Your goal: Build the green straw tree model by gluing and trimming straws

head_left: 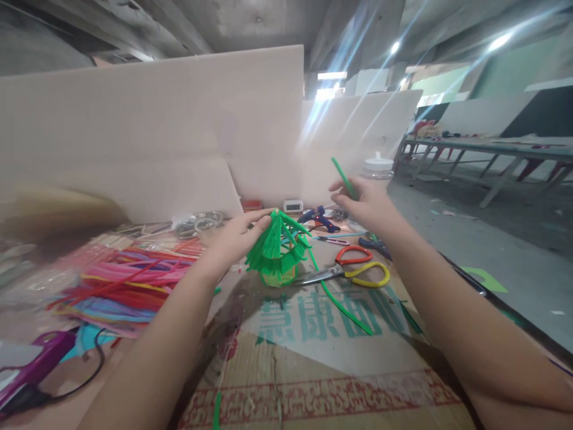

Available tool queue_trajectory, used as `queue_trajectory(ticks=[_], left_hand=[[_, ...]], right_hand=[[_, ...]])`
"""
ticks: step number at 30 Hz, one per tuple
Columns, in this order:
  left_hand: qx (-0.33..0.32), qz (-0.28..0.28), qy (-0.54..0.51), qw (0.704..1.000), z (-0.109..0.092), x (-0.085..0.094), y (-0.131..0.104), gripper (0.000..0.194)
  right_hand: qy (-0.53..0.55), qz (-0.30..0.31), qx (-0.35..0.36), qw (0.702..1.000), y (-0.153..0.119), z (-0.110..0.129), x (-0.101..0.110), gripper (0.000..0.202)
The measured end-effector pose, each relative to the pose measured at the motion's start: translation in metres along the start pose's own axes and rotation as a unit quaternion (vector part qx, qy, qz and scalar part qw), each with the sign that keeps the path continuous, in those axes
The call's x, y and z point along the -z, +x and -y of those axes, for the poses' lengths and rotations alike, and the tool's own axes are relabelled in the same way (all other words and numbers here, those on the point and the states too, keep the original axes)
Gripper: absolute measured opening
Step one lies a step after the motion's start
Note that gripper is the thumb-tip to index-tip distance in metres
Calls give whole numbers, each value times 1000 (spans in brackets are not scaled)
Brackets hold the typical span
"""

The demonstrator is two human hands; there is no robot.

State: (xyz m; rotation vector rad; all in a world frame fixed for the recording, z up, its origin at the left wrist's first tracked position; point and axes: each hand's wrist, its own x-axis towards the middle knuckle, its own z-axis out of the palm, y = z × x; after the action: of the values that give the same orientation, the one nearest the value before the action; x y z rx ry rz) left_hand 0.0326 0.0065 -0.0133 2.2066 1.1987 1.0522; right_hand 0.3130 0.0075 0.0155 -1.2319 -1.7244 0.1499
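Observation:
A green craft piece (278, 251), shaped like a small layered roof of fuzzy stems over a yellow-green base, stands upright on the board. My left hand (239, 236) is at its upper left side, fingers closed on its top edge. Raised to the right, my right hand (364, 200) pinches a short green stem (342, 175), which points up and to the left. A longer green stem (342, 307) curves down from the piece onto the board. Scissors (342, 270) with one red and one yellow handle lie just right of the piece, blades toward it.
Colourful stems (138, 280) are heaped at left, above a purple glue gun (36, 367) with a cord. A blue glue gun (321, 219), white clock (293, 206) and lidded jar (378, 166) stand behind. White panels (179, 131) rise at the back.

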Motion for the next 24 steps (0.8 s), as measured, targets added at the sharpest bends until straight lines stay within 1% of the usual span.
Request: queue_trajectory(ticks=[3, 5, 7, 9, 13, 16, 19, 21, 23, 24], left_hand=[[16, -4, 0, 1000, 3, 0, 0, 51], [16, -8, 5, 1000, 3, 0, 0, 50], [13, -6, 2, 1000, 2, -1, 1, 51], [8, -1, -10, 1000, 2, -1, 1, 52], [-4, 4, -22, 1000, 2, -2, 2, 52], [-5, 5, -24, 1000, 3, -1, 2, 53], [0, 7, -23, 1000, 4, -1, 2, 54], [11, 1, -16, 1000, 4, 0, 2, 54], [15, -8, -3, 1000, 3, 0, 1, 54], [12, -12, 4, 1000, 2, 0, 1, 54]], right_hand=[[-15, 36, -6, 999, -6, 9, -14, 23], [-19, 71, -4, 997, -10, 14, -22, 29], [4, 112, 7, 994, -14, 16, -29, 29], [21, 135, 20, 990, -16, 17, -35, 28], [1, 142, 53, 988, -20, 14, -49, 24], [-21, 144, 55, 988, -21, 11, -54, 18], [-21, 148, 68, 986, -18, 10, -52, 19], [-1, 144, 83, 986, -16, 10, -47, 26], [22, 136, 78, 987, -14, 10, -44, 30], [29, 130, 68, 989, -13, 10, -43, 28]])
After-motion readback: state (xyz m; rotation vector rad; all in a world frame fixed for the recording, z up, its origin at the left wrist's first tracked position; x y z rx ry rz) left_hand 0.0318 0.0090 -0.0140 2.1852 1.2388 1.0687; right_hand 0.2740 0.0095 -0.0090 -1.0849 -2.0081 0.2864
